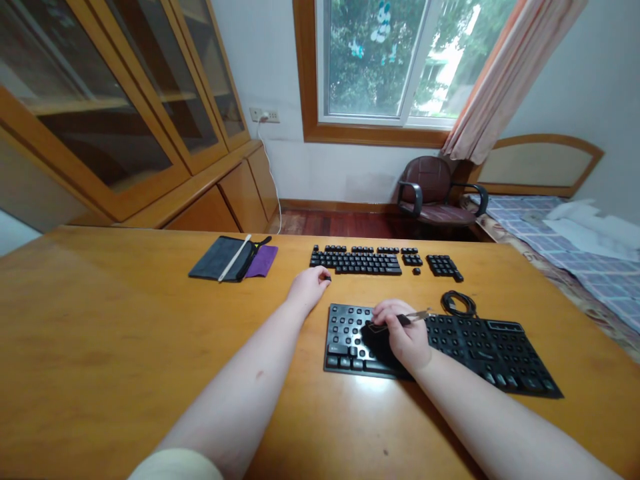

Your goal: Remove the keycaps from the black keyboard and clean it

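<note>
A black keyboard [480, 347] lies on the table with most of its keycaps off; several remain along its near rows. My right hand [407, 337] is above its left half, closed around a keycap puller [407, 320] with a black middle, thin wire loops at one end and metal prongs at the other. My left hand [307, 290] rests on the table beyond the keyboard's left corner. Its fingers pinch a small black keycap [327, 278]. Loose keycaps [367, 262] are laid out in rows just past that hand, with a number-pad block [444, 267] to the right.
To the left lie a dark zip pouch [210, 260], a pale stick [234, 259] across it and a purple cloth [263, 261]. The coiled cable [457, 304] sits behind the keyboard. Beyond the wooden table [125, 333] stand a chair [433, 190] and a bed [560, 227].
</note>
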The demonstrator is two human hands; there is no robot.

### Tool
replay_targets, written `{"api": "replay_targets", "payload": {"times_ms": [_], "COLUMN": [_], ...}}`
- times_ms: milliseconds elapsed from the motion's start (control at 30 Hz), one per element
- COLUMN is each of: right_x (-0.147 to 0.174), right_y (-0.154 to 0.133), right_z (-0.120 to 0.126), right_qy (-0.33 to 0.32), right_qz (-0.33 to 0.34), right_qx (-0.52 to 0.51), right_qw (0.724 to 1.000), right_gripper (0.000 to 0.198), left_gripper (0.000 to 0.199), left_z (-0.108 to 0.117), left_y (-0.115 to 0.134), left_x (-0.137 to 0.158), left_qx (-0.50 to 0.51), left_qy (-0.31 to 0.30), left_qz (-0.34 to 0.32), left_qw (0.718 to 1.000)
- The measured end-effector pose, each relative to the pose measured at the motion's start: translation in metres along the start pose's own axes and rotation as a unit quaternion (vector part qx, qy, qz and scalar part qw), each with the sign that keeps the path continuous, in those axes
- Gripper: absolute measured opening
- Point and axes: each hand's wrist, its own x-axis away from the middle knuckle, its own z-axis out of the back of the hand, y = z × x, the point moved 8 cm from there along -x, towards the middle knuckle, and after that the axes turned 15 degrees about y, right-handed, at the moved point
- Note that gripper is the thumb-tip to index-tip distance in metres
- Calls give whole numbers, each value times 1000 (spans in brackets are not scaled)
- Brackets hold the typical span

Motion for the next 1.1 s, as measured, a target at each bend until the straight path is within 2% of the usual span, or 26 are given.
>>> {"api": "replay_targets", "payload": {"times_ms": [167,367,767,1100], "right_x": [0,0,2,1], "right_y": [0,2,4,2], "right_z": [0,0,-3,-4], "right_qy": [-3,-3,-11,-14], "right_qz": [-1,-2,-5,-3], "right_qx": [7,13,4,12], "right_qw": [1000,1000,1000,1000], "right_gripper": [27,26,26,29], "left_gripper": [14,16,16,19], "left_z": [-4,-7,-9,-10], "left_y": [-7,-3,1,5], "left_x": [-7,-10,-10,-10], "left_qx": [-4,-24,-64,-51], "left_qy": [22,49,44,39], "left_qz": [8,-3,4,-7], "left_qw": [1000,999,997,998]}}
